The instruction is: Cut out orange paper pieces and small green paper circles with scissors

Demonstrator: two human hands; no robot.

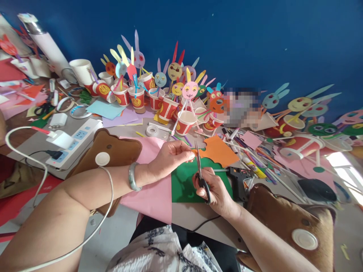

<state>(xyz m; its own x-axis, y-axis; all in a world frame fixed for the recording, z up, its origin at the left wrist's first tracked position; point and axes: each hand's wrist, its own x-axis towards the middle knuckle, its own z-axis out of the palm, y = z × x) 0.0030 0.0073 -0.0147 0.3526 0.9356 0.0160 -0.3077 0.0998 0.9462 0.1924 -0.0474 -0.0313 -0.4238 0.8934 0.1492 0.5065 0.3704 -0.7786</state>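
My left hand [172, 156] is closed in a pinch on a small orange paper piece [194, 152] just above the table. My right hand [214, 190] grips black-handled scissors [200, 172], blades pointing up and touching that orange piece. Under both hands lie a green paper sheet [184, 185] and a pink paper sheet [154, 189]. A larger orange paper sheet [218, 151] with a wavy cut edge lies just beyond the scissors. A green bangle circles my left wrist.
Red paper cups with paper rabbit heads [170, 90] crowd the back of the table against a blue wall. A white power strip [76, 141] sits left, a tape roll [152, 131] in the middle, a black glue gun [236, 181] and markers [252, 166] right. Brown cushions flank my arms.
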